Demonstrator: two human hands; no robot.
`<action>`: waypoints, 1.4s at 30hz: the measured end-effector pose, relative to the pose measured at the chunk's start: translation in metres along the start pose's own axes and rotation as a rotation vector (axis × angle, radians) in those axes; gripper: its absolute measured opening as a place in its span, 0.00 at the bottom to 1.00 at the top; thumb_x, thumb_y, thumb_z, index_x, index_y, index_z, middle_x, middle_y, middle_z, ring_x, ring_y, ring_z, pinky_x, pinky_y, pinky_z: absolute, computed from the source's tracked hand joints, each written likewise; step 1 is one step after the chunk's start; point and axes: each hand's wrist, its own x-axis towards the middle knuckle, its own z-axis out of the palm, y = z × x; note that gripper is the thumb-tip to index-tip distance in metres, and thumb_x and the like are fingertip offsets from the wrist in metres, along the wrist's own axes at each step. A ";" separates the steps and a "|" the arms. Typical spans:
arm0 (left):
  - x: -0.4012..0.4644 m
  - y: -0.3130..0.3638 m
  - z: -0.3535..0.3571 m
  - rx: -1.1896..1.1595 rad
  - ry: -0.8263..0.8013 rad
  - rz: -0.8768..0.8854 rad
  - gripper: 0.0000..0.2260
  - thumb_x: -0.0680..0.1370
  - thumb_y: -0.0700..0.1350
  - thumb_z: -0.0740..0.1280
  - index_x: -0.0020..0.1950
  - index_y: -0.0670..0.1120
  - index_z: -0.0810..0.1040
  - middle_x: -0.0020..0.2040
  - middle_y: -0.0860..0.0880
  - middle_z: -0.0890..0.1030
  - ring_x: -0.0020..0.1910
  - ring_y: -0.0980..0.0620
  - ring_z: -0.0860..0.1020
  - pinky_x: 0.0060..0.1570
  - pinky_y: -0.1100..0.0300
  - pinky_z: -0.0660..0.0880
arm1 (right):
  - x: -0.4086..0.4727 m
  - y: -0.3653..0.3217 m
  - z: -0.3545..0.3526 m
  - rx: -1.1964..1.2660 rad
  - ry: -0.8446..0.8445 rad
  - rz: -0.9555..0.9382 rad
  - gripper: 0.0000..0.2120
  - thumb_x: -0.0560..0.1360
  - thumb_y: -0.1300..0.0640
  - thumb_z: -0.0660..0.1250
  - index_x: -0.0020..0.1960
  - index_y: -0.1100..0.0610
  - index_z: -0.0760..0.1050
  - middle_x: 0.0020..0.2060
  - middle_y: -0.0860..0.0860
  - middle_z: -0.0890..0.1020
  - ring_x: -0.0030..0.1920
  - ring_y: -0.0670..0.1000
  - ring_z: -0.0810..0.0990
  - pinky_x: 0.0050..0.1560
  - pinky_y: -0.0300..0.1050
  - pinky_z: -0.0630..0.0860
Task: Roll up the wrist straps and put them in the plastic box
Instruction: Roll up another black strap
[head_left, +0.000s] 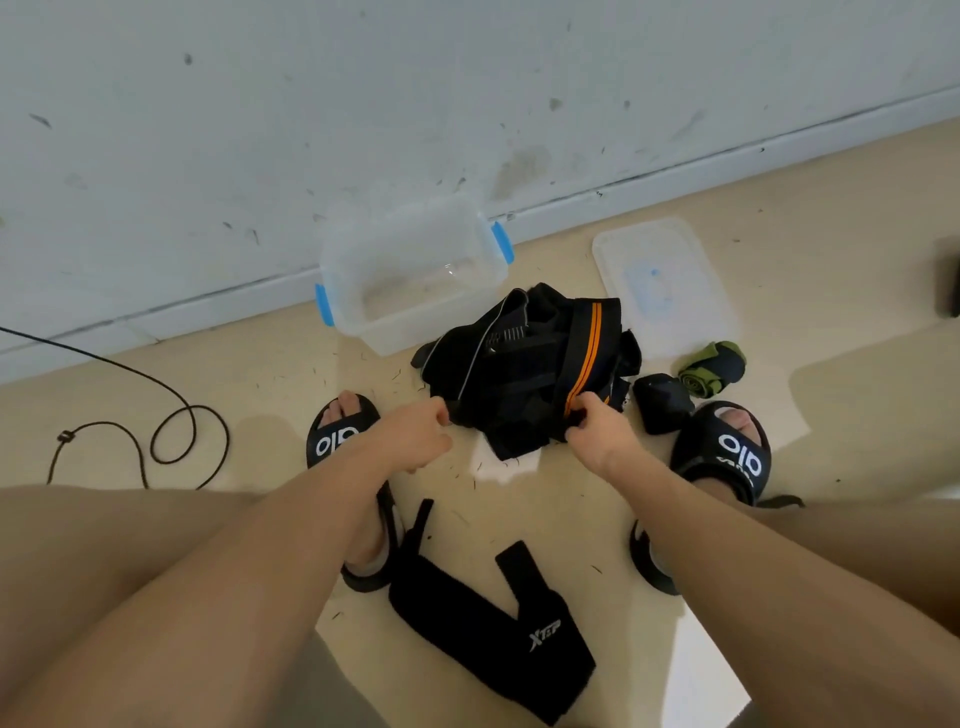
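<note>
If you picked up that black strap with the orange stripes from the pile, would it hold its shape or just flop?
Probably flop: the orange-striped strap drapes limply over the strap pile, following its bumps. It looks like thin woven fabric, so likely light. The right hand pinches its near end, and lifting may drag tangled neighbours along.
</note>
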 end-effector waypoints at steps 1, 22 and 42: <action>0.006 0.004 0.000 -0.020 0.026 0.030 0.15 0.83 0.44 0.64 0.69 0.48 0.69 0.49 0.46 0.79 0.42 0.49 0.78 0.46 0.52 0.79 | 0.006 -0.007 0.002 0.002 0.015 -0.048 0.25 0.80 0.64 0.62 0.77 0.55 0.67 0.64 0.58 0.76 0.58 0.59 0.78 0.54 0.49 0.76; 0.088 0.056 -0.018 0.126 0.122 0.189 0.18 0.78 0.45 0.71 0.67 0.49 0.75 0.61 0.48 0.72 0.55 0.49 0.74 0.55 0.52 0.77 | 0.074 -0.054 -0.005 -0.460 0.067 -0.412 0.10 0.76 0.55 0.68 0.57 0.55 0.77 0.53 0.50 0.74 0.57 0.55 0.72 0.55 0.48 0.72; -0.079 0.082 -0.117 -0.041 0.088 0.281 0.15 0.84 0.54 0.64 0.39 0.51 0.75 0.37 0.53 0.75 0.36 0.56 0.73 0.37 0.61 0.68 | -0.037 -0.083 -0.104 -0.249 -0.085 -0.337 0.05 0.77 0.54 0.71 0.44 0.49 0.77 0.40 0.48 0.80 0.44 0.49 0.78 0.43 0.43 0.71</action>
